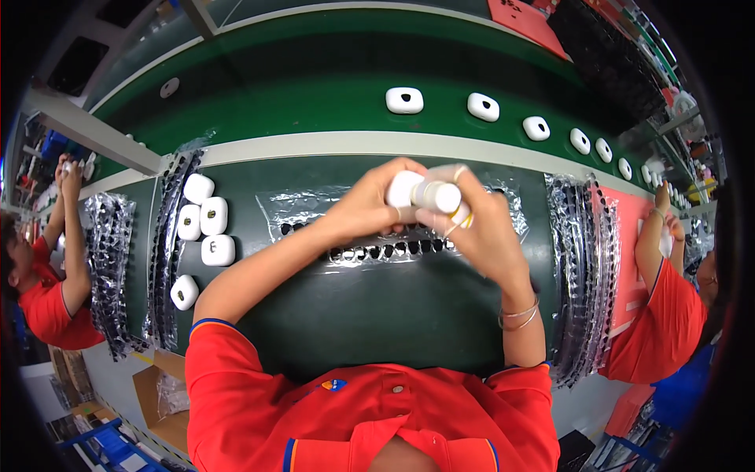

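Note:
Over the middle of the dark green table (346, 330), my left hand (370, 203) grips a white rounded housing (403, 187). My right hand (486, 224) is closed around a white cylinder-shaped piece (447, 198) with a yellowish edge, held against or just in front of the housing. Motion blurs this piece, so its kind and any contact cannot be made out. Beneath both hands lies a clear plastic sheet (370, 256) carrying rows of small black pieces, partly covered by my hands. Several white housings (214, 215) with dark openings rest to the left.
Behind the table runs a green conveyor belt (299, 102) bearing spaced white housings (404, 100), bordered by a pale rail (314, 147). Stacked plastic strips with black pieces lie left (163, 259) and right (582, 275). Co-workers in red sit at left (59, 299) and right (661, 330).

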Demonstrator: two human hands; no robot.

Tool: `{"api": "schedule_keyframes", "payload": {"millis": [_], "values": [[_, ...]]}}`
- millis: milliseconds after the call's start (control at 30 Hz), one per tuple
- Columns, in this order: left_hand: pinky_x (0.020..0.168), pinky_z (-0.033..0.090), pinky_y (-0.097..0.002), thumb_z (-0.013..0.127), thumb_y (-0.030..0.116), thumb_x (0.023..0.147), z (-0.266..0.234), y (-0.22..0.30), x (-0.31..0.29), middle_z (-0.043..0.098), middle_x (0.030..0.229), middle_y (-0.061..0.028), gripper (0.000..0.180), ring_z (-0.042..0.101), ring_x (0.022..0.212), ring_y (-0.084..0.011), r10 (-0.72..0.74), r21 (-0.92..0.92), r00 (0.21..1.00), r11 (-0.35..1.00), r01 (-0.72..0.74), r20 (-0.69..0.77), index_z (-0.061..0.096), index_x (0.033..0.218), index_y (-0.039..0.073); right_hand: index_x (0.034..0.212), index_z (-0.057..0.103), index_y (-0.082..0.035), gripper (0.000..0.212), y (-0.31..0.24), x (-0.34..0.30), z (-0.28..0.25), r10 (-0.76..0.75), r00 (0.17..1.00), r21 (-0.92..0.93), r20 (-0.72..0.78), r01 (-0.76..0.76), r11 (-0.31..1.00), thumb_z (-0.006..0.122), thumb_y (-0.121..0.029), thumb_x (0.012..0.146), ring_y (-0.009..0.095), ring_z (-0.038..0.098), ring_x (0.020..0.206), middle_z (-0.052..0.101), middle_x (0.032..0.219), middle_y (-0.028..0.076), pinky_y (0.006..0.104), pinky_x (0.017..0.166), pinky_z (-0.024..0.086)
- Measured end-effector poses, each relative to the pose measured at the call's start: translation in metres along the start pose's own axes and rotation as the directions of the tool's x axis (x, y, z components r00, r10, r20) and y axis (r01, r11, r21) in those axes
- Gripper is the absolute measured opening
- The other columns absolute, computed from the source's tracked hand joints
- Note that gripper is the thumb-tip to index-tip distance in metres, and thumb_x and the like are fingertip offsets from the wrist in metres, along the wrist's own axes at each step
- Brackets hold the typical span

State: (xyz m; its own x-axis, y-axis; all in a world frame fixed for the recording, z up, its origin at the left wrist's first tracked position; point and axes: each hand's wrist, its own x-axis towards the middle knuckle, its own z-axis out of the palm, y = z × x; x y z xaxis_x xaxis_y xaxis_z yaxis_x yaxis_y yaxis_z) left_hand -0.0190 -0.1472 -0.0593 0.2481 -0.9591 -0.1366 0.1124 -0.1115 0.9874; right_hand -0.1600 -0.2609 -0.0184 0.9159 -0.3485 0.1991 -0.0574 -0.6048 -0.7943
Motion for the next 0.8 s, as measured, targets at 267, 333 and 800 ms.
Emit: {"api": "schedule_keyframes", "payload": {"millis": [267, 333, 800], "values": [[0.077, 0.046, -0.0341, 0.068, 0.045, 0.071, -0.137, -0.034, 0.062, 0.061, 0.096, -0.0154, 0.058, 0.060, 0.086, -0.0250, 0.241, 0.660, 0.727, 0.657, 0.364, -0.642, 0.053, 0.110, 0.004, 0.085, 0.065, 0.002, 0.031, 0.086, 0.010, -0.059, 0.139, 0.962, -0.260, -0.234, -0.199, 0.945, 0.076, -0.019, 0.065, 0.017, 0.060, 0.060, 0.063, 0.068, 0.010, 0.0277, 0.057, 0.047], [0.080, 0.044, -0.0383, 0.064, 0.038, 0.076, -0.156, -0.054, 0.061, 0.059, 0.101, -0.0177, 0.047, 0.056, 0.094, -0.0290, 0.514, 0.814, 0.632, 0.345, 0.467, -0.580, 0.055, 0.108, 0.006, 0.088, 0.063, 0.001, 0.037, 0.097, 0.013, -0.064, 0.420, 0.886, -0.353, -0.197, -0.464, 0.813, 0.077, -0.019, 0.060, 0.032, 0.063, 0.077, 0.065, 0.083, 0.016, 0.0359, 0.069, 0.047], [0.076, 0.045, -0.0368, 0.062, 0.032, 0.079, -0.037, -0.030, -0.020, 0.060, 0.089, -0.0051, 0.025, 0.053, 0.093, -0.0245, 0.164, 0.811, 0.985, 0.568, -0.144, 0.060, 0.060, 0.087, 0.009, 0.087, 0.060, 0.004, 0.017, 0.174, -0.003, -0.102, 0.509, 0.858, -0.196, -0.072, -0.513, 0.836, 0.059, -0.007, 0.074, 0.009, 0.044, 0.033, 0.061, 0.060, 0.008, 0.0229, 0.031, 0.031]]}}
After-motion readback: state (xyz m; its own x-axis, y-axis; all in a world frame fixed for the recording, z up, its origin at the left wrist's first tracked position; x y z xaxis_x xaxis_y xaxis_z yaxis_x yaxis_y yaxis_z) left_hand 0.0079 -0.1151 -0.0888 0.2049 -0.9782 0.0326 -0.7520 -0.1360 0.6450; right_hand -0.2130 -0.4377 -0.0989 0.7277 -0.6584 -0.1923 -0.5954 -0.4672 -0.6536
